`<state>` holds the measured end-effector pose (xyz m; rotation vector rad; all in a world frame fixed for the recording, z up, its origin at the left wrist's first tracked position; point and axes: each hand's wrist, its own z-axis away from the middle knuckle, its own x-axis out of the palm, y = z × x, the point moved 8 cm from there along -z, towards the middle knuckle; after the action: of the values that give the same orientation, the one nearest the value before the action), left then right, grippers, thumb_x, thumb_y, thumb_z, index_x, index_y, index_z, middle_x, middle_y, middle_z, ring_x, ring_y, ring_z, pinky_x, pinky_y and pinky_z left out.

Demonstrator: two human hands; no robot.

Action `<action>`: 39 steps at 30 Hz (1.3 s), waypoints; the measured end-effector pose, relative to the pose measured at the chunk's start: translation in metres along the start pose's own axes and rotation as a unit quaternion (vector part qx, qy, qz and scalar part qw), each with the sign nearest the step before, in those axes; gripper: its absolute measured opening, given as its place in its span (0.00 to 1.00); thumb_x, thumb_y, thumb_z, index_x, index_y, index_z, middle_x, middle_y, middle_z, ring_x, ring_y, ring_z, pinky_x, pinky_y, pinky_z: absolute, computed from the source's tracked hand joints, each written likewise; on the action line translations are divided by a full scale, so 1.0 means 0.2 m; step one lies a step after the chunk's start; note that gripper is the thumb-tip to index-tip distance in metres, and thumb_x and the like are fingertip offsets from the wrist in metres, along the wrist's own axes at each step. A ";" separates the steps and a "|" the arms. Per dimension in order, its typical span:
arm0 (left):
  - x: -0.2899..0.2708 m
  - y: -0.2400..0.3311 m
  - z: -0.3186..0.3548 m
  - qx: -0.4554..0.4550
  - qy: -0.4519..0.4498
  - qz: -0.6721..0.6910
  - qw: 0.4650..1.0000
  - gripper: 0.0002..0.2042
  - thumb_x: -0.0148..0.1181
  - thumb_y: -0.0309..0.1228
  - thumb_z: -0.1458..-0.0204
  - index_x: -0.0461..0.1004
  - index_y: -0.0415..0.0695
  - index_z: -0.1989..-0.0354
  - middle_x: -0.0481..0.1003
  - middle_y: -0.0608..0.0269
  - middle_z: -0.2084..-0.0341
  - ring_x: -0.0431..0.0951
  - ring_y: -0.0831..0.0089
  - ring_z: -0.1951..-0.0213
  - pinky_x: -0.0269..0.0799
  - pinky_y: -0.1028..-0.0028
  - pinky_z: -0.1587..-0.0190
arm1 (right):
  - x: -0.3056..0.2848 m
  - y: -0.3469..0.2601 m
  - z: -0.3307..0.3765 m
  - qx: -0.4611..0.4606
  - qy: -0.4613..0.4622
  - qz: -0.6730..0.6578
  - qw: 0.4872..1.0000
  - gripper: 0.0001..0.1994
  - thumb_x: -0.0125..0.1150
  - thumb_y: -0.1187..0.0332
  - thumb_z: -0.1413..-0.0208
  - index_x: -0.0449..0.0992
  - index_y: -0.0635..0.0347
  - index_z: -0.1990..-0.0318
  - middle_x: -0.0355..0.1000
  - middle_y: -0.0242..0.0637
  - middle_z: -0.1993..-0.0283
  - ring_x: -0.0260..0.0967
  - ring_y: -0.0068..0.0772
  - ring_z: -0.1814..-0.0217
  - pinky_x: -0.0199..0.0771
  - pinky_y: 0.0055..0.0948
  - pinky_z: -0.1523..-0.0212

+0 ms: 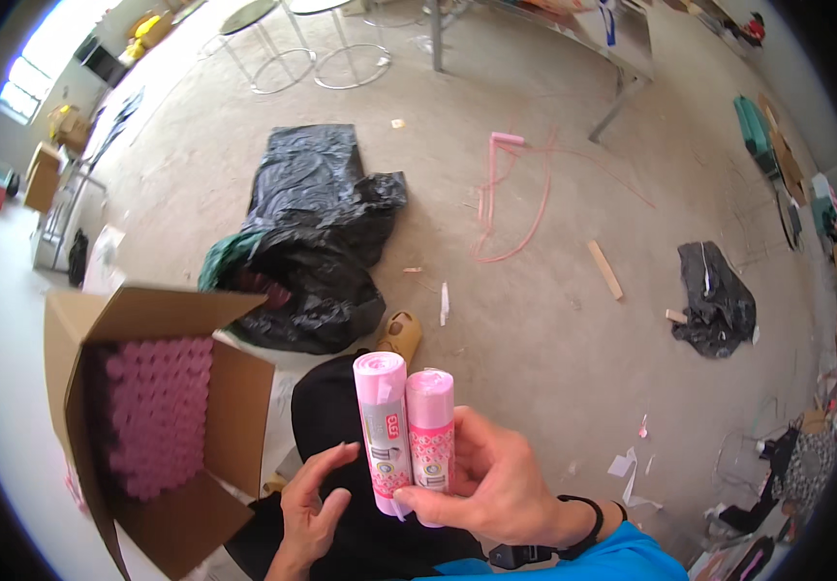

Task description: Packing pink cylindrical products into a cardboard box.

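Two pink rolls of plastic bags [381, 426], each wrapped in a printed paper label, stand upright side by side in front of me. My right hand [486, 484] grips both from the right, its thumb across their lower front. The left roll sits a little higher than the right one. My left hand [314, 508] is just left of the rolls, holding nothing, with thumb and fingers apart. Beside it on the left, an open cardboard box [234, 407] holds rows of several more pink rolls [157, 416], seen end-on.
A crumpled black plastic bag [307, 203] lies on the floor ahead, and another black bag [716, 300] is at the right. A wooden strip [605, 270], pink strands [535, 228] and paper scraps [624, 465] are scattered about. Round stools [353, 77] and a table [573, 29] stand at the back.
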<state>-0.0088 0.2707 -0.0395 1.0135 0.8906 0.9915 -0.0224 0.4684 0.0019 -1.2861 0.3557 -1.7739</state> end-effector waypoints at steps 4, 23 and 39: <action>0.15 0.44 0.19 0.043 -0.055 0.194 0.979 0.39 0.68 0.47 0.50 0.60 0.31 0.38 0.70 0.51 0.46 0.71 0.65 0.44 0.63 0.65 0.39 | 0.20 -0.09 0.27 -0.065 -0.022 0.243 0.968 0.27 0.70 0.77 0.50 0.65 0.67 0.44 0.75 0.36 0.57 0.74 0.19 0.62 0.76 0.20 0.63; -0.38 -0.25 0.89 -0.087 0.052 0.140 0.985 0.19 0.63 0.34 0.44 0.71 0.37 0.48 0.73 0.66 0.66 0.75 0.79 0.67 0.79 0.75 0.60 | 0.53 0.42 0.52 -0.427 0.142 0.716 0.534 0.17 0.60 0.72 0.52 0.71 0.63 0.52 0.70 0.41 0.65 0.72 0.34 0.75 0.72 0.28 0.78; -1.12 -1.00 1.96 -0.341 0.134 -0.570 0.736 0.10 0.56 0.24 0.52 0.69 0.35 0.61 0.75 0.42 0.59 0.79 0.47 0.63 0.74 0.56 0.64 | -0.63 1.61 0.71 -0.079 -0.415 0.871 0.253 0.10 0.58 0.63 0.47 0.82 0.53 0.75 0.77 0.35 0.71 0.78 0.37 0.65 0.76 0.34 0.68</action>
<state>0.3336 -0.0823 -0.0881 -0.3829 1.0270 0.2892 0.2659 0.4223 -0.2297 -0.7378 0.7847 0.9449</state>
